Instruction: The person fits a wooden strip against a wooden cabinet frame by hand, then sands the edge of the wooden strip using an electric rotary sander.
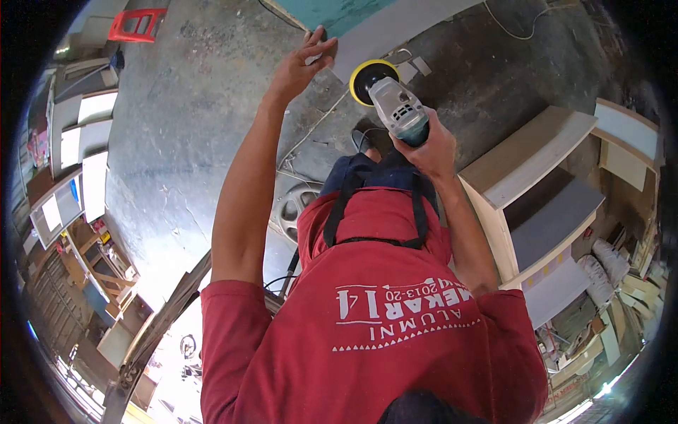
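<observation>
My right hand (pixel 439 147) is wrapped round the rear of a disc sander (pixel 395 106) with a pale housing and a dark green end. Its round black pad with a yellow rim (pixel 374 79) faces forward, close to a board. That board has a grey border (pixel 395 35) and a teal middle (pixel 346 13). My left hand (pixel 300 67) is stretched out at the board's near left corner, fingers apart and holding nothing. Whether its fingertips press on the board, I cannot tell.
Small pale pieces (pixel 417 68) lie beside the pad. Thin cords run over the concrete floor (pixel 191 92). A wooden cabinet frame (pixel 540 155) stands close on my right. A red plastic stool (pixel 137 25) is far left. A grey spoked wheel-like part (pixel 291 212) sits by my left side.
</observation>
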A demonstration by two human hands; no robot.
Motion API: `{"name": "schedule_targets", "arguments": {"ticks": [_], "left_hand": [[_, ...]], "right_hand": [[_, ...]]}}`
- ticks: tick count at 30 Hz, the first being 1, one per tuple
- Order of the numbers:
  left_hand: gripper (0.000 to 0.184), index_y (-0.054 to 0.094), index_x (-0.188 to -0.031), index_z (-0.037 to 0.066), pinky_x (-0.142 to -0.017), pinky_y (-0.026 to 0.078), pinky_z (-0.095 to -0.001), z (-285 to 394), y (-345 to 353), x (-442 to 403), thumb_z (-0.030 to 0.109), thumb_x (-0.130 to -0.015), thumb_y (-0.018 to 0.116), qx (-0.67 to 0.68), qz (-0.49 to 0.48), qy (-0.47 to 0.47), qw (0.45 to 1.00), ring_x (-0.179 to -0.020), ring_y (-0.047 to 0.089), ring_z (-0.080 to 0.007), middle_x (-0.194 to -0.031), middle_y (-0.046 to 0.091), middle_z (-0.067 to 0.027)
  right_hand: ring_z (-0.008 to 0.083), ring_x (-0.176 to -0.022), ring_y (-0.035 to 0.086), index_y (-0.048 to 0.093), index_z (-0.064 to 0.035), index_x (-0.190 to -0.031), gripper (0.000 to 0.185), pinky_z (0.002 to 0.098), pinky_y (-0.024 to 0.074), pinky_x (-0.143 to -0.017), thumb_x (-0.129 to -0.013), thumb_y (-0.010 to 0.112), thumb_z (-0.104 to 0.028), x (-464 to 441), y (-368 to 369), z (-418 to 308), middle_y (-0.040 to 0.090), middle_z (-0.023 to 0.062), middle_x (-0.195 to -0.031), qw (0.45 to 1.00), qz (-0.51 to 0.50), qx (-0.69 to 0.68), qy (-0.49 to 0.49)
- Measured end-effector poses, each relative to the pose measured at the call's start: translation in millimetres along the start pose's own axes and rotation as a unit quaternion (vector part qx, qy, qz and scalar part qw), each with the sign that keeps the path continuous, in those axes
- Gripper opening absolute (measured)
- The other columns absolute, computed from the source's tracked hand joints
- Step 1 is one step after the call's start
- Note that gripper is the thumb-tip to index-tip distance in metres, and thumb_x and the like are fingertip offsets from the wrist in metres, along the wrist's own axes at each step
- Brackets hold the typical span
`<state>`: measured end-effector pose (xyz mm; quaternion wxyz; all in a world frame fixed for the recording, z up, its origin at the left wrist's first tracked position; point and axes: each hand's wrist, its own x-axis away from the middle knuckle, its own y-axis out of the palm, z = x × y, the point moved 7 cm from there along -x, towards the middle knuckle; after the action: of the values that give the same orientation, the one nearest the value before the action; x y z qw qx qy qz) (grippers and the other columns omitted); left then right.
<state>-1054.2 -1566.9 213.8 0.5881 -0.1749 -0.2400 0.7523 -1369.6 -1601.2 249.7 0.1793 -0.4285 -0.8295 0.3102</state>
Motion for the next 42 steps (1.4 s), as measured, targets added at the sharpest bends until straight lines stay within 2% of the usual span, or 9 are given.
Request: {"name": "schedule_targets", "arguments": {"ticks": [6, 8, 9, 11, 25, 30, 34, 40, 42], "left_hand": [[0.045, 0.064, -0.140, 0.029, -0.122, 0.032, -0.0450, -1.2, 0.7, 1.2, 0.022, -0.096, 0.070, -0.023, 0.004, 0.005, 1.000, -0.154, 0.026, -0.0282, -0.163, 0.036, -0.0044], [0.046, 0.060, -0.144, 0.024, -0.125, 0.023, -0.0460, -2.4, 3.0, 1.1, 0.023, -0.099, 0.068, -0.001, -0.016, -0.005, 1.000, -0.156, 0.019, -0.0279, -0.166, 0.031, -0.0062], [0.046, 0.060, -0.144, 0.024, -0.125, 0.023, -0.0460, -2.1, 3.1, 1.7, 0.023, -0.099, 0.068, -0.001, -0.017, -0.006, 1.000, -0.156, 0.019, -0.0279, -0.166, 0.031, -0.0062], [0.044, 0.065, -0.138, 0.029, -0.123, 0.031, -0.0449, 0.1, 0.1, 2.5, 0.020, -0.095, 0.071, -0.022, 0.010, 0.005, 1.000, -0.154, 0.025, -0.0278, -0.164, 0.036, -0.0041], [0.044, 0.064, -0.139, 0.027, -0.123, 0.029, -0.0442, -3.6, 3.8, -2.6, 0.021, -0.096, 0.071, 0.016, -0.012, -0.003, 1.000, -0.155, 0.023, -0.0293, -0.164, 0.034, -0.0079], [0.044, 0.064, -0.140, 0.027, -0.123, 0.029, -0.0445, -6.2, 3.0, -3.8, 0.023, -0.096, 0.071, 0.017, -0.015, -0.007, 1.000, -0.155, 0.023, -0.0291, -0.164, 0.034, -0.0076], [0.045, 0.064, -0.140, 0.026, -0.123, 0.029, -0.0449, 1.1, 0.9, -2.0, 0.023, -0.096, 0.072, 0.012, -0.018, -0.009, 1.000, -0.155, 0.023, -0.0288, -0.164, 0.034, -0.0068], [0.045, 0.064, -0.140, 0.024, -0.123, 0.028, -0.0453, 1.6, -0.6, -2.1, 0.021, -0.095, 0.072, 0.028, -0.023, -0.018, 0.999, -0.156, 0.021, -0.0284, -0.165, 0.033, -0.0074], [0.045, 0.065, -0.139, 0.023, -0.123, 0.028, -0.0451, 3.6, -1.4, 1.0, 0.021, -0.095, 0.072, 0.034, -0.024, -0.026, 0.999, -0.156, 0.020, -0.0284, -0.165, 0.033, -0.0079]], "right_hand": [[0.0405, -0.093, 0.071, 0.059, -0.0096, -0.121, 0.068, 0.0469, 0.0569, -0.075, -0.067, 0.090, -0.038, -2.2, 4.5, -5.8, 0.072, 0.0173, -0.101, 1.000, -0.006, 0.002, -0.024], [0.0406, -0.092, 0.071, 0.059, -0.0098, -0.121, 0.067, 0.0471, 0.0570, -0.075, -0.068, 0.090, -0.038, -3.5, 5.7, -4.3, 0.072, 0.0173, -0.101, 1.000, -0.006, 0.008, -0.024], [0.0406, -0.091, 0.071, 0.059, -0.0099, -0.121, 0.067, 0.0473, 0.0572, -0.074, -0.068, 0.090, -0.037, -3.7, 5.9, -4.5, 0.072, 0.0173, -0.100, 1.000, -0.004, 0.015, -0.025], [0.0405, -0.090, 0.072, 0.060, -0.0099, -0.120, 0.066, 0.0475, 0.0574, -0.074, -0.068, 0.090, -0.037, -4.1, 4.6, -3.6, 0.072, 0.0172, -0.099, 1.000, 0.003, 0.011, -0.022], [0.0387, -0.095, 0.072, 0.061, -0.0112, -0.120, 0.065, 0.0451, 0.0580, -0.078, -0.068, 0.091, -0.037, -4.2, 6.8, -1.6, 0.073, 0.0162, -0.102, 0.999, -0.009, -0.008, -0.034], [0.0387, -0.096, 0.072, 0.061, -0.0106, -0.120, 0.066, 0.0447, 0.0581, -0.077, -0.068, 0.091, -0.037, -10.8, -3.9, 18.2, 0.073, 0.0160, -0.103, 1.000, 0.025, -0.002, 0.003], [0.0384, -0.095, 0.072, 0.061, -0.0105, -0.121, 0.068, 0.0449, 0.0577, -0.077, -0.067, 0.091, -0.038, -8.6, -0.4, 15.4, 0.073, 0.0158, -0.104, 1.000, 0.006, -0.019, 0.020], [0.0380, -0.096, 0.071, 0.062, -0.0098, -0.125, 0.072, 0.0455, 0.0573, -0.080, -0.064, 0.090, -0.037, -0.7, 18.5, -2.7, 0.073, 0.0154, -0.104, 0.998, -0.018, -0.014, -0.059], [0.0383, -0.096, 0.071, 0.062, -0.0102, -0.125, 0.072, 0.0459, 0.0572, -0.080, -0.064, 0.090, -0.036, -2.9, 16.3, 0.8, 0.073, 0.0154, -0.104, 0.999, -0.021, -0.008, -0.045]]}}
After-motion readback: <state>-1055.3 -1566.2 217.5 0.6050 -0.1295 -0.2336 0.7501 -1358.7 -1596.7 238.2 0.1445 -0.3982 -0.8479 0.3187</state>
